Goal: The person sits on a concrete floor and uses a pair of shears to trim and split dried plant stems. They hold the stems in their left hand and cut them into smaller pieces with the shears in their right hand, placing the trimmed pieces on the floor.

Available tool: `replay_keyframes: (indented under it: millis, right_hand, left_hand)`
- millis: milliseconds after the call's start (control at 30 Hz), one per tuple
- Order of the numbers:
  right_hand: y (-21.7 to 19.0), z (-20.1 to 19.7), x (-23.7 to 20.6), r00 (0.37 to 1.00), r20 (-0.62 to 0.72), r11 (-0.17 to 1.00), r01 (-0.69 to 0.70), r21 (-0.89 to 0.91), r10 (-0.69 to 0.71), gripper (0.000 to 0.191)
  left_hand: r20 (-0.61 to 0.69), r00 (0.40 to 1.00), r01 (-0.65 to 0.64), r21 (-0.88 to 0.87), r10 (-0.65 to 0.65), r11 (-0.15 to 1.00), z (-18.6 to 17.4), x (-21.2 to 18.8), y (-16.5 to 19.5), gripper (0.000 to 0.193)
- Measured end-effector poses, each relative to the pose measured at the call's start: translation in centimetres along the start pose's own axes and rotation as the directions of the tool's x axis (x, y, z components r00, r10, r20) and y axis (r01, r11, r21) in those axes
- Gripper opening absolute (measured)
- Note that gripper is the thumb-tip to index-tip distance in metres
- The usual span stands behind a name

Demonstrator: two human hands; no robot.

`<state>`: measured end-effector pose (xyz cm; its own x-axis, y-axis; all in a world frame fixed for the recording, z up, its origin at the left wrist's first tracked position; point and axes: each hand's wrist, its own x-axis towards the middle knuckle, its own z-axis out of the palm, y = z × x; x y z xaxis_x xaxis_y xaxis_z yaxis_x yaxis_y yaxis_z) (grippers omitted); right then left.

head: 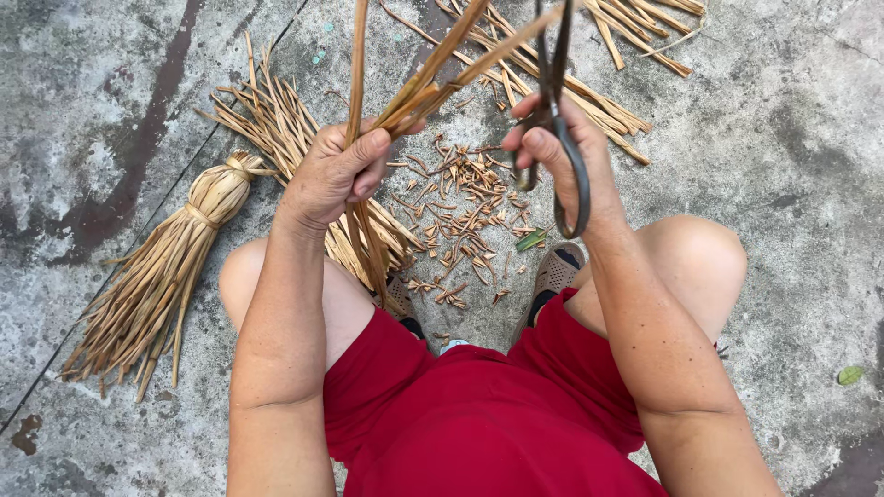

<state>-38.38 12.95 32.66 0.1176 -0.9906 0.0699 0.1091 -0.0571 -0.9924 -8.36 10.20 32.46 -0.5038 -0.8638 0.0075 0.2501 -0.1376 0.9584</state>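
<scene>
Dry tan leaf strips point(433, 78), fanned upward

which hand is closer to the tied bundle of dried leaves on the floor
Left. The left hand, gripping a few dried strips, is just right of the tied bundle. The right hand, holding the scissors, is farther right, beyond the cut scraps.

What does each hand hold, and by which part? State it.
The left hand grips a few long dried tan leaf strips around their middle. The right hand holds dark metal scissors by the handle loops, blades up.
</scene>
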Motion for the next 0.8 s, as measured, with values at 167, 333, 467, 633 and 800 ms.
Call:
replay_keyframes:
  millis: [167,333,467,633,800]
  right_hand:
    - [-0.2,-1.4,-0.3,0.992,-0.091,0.991,0.075,-0.112,-0.085,0.053]
    - [-0.6,-1.7,-0.6,0.991,-0.080,0.980,0.091,-0.178,-0.107,0.048]
    - [-1.0,-1.9,-0.7,0.989,-0.110,0.986,0.087,-0.140,-0.103,0.042]
    - [-1.2,-1.7,-0.3,0.985,-0.146,0.987,0.066,-0.149,-0.088,0.038]
    - [-1.3,-1.2,-0.6,0.988,-0.155,0.999,0.016,-0.048,-0.023,0.034]
  left_hand:
    - [-0.027,0.999,0.018,0.031,-0.017,0.999,-0.3,-0.4,0.5,0.040]
    - [-0.022,0.999,0.044,0.061,-0.043,0.997,-0.4,-0.6,0.4,0.042]
    - [-0.027,0.998,0.054,0.070,-0.052,0.996,-0.5,-0.5,0.5,0.041]
    - [-0.044,0.997,0.064,0.074,-0.060,0.995,-0.6,-0.5,0.8,0.041]
    - [-0.062,0.996,0.066,0.074,-0.062,0.995,-0.5,-0.7,0.8,0.040]
